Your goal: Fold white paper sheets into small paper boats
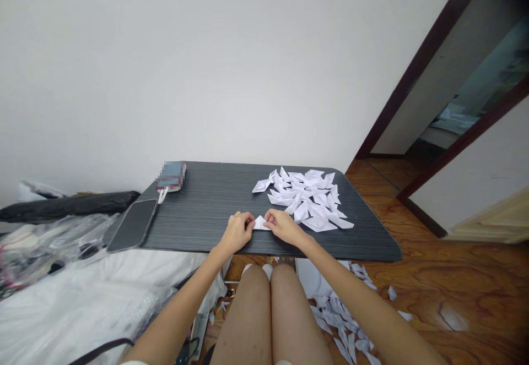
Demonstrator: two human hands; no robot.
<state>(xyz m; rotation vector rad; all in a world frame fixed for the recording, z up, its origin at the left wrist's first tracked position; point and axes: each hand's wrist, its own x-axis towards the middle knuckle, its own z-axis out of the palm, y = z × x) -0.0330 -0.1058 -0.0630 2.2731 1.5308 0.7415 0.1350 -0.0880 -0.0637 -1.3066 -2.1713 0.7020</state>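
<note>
A small white folded paper boat [260,223] with a pointed peak is held low over the front part of the dark table [206,194]. My left hand [238,231] pinches its left end, thumb and fingers together. At the other end, my right hand [285,225] grips the paper the same way. Just beyond my right hand lies a loose pile of white folded paper boats [312,197], several of them overlapping.
A phone [134,224] lies at the table's left edge, below a blurred blue-and-red packet [171,176]. More folded papers [343,318] lie on the wooden floor [446,288] at right. White plastic-wrapped bedding [91,293] fills the left. A wall [248,67] stands behind the table.
</note>
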